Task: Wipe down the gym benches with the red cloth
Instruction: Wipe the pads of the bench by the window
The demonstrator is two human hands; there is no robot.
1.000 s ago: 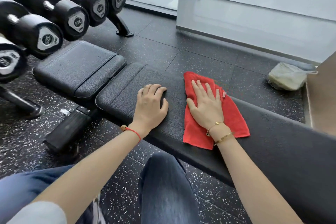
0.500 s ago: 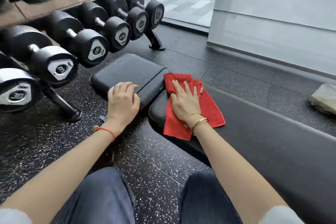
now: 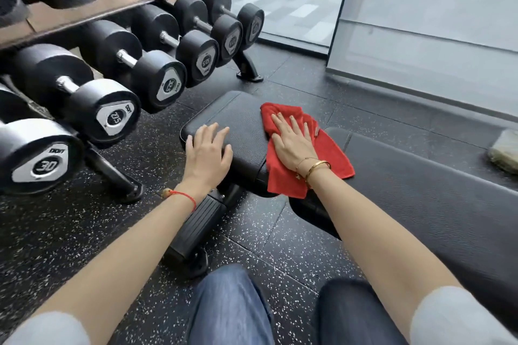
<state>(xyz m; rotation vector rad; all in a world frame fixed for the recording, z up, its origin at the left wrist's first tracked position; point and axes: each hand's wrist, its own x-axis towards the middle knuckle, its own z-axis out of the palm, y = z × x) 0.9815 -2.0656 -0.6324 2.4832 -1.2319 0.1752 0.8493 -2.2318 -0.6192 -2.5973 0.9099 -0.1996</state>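
Note:
A black padded gym bench lies low across the floor: a short seat pad [image 3: 238, 120] on the left and a long back pad [image 3: 420, 187] running off to the right. The red cloth [image 3: 333, 157] lies over the gap between the two pads. My right hand [image 3: 293, 143] presses flat on the cloth, fingers spread, reaching onto the seat pad's right side. My left hand [image 3: 208, 154] rests flat on the seat pad's near left corner, fingers apart, holding nothing.
A dumbbell rack [image 3: 112, 70] with several black dumbbells stands close on the left, its foot [image 3: 249, 74] just beyond the seat pad. The bench's base foot [image 3: 193, 235] sits on the speckled floor by my knees. A greenish bag [image 3: 504, 154] lies at the right. A glass wall runs behind.
My right hand has slid the red cloth leftward from the long back pad onto the seat pad. My left hand has moved left along the seat pad to its near corner.

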